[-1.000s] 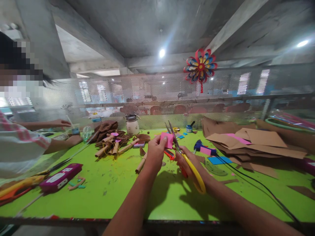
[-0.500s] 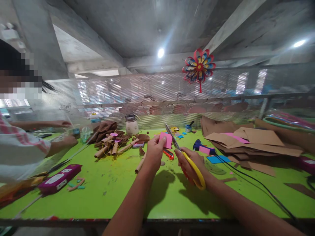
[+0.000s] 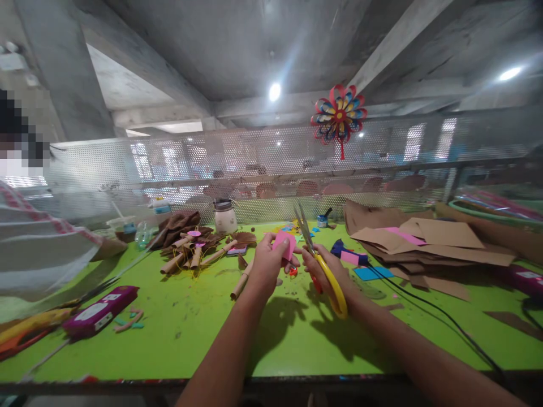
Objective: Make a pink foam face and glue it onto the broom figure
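My left hand point(image 3: 263, 265) pinches a small pink foam piece point(image 3: 282, 245) above the green table point(image 3: 199, 333). My right hand point(image 3: 328, 271) grips scissors with yellow and red handles point(image 3: 326, 271); their blades point(image 3: 303, 228) point up and away, just right of the pink piece, slightly parted. Both hands are held close together over the middle of the table.
Brown paper rolls and scraps point(image 3: 193, 249) lie left of centre, a white jar point(image 3: 224, 216) behind them. Brown card sheets point(image 3: 428, 240) are stacked at right, with a black cable point(image 3: 445, 322). A purple case point(image 3: 99, 311) lies near left. Another person's sleeve point(image 3: 38, 249) is at far left.
The scissors have swung from slanting left to pointing more upright, and the pink piece has turned in my left hand. The other person's hands at left have drawn back.
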Demonstrator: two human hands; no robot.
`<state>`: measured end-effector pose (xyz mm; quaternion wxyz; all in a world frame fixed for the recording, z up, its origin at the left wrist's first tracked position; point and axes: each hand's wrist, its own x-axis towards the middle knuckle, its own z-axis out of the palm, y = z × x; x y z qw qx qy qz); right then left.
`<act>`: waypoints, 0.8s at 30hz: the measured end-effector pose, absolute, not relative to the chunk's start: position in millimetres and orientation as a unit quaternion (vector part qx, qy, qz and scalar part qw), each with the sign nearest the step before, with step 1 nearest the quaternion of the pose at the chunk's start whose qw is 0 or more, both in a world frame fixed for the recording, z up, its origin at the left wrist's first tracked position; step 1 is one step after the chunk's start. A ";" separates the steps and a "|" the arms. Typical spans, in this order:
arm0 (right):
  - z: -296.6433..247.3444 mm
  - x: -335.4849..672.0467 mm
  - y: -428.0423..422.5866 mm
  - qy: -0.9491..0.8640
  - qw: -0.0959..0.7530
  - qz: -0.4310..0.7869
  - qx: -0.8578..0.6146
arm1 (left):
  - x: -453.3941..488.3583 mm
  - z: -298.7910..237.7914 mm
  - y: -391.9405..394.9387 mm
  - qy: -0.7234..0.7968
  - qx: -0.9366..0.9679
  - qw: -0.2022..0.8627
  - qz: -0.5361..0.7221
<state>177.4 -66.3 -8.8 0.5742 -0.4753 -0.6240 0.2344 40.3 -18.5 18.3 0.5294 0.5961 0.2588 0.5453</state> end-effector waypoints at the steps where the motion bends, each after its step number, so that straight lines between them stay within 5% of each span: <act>1: -8.6 177.4 -66.2 -0.626 0.577 0.242 -0.466 | 39.8 18.6 -19.5 0.263 0.604 0.525 0.539; 24: -7.6 188.5 -64.3 -0.704 0.497 0.214 -0.460 | 32.3 21.7 -15.1 0.316 0.547 0.519 0.575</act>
